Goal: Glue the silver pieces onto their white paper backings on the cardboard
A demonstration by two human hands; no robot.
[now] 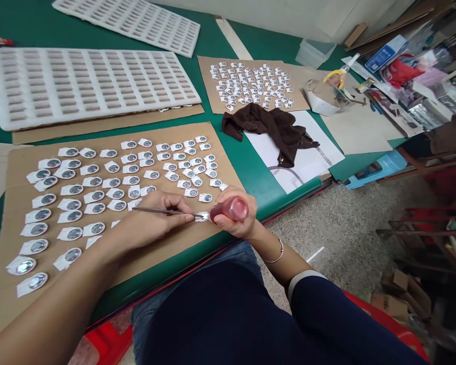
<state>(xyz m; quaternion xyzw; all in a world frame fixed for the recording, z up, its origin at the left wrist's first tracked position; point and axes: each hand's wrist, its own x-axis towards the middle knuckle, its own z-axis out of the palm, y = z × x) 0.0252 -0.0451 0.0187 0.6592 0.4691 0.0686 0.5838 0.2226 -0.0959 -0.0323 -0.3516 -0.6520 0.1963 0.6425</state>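
My left hand (154, 223) is closed around metal tweezers (152, 210), whose tip reaches a small round silver piece on a white paper tab (201, 217). In my right hand (246, 223) is a translucent red squeeze bottle (230, 208), tilted with its base toward me; its nozzle end is hidden. Whether the bottle touches the silver piece, I cannot tell. Under both hands lies a brown cardboard sheet (182, 229). Rows of similar silver pieces on white tabs (72, 189) cover much of it, and my left hand and forearm hide some of them.
Behind are white foam trays with slots (99, 83). A second cardboard with several silver pieces (251, 83) lies farther back. To the right are a brown cloth (273, 124), white paper (307, 152), yellow-handled scissors (334, 76) and a clear plastic box (314, 53). The green table's front edge (289, 205) runs near me.
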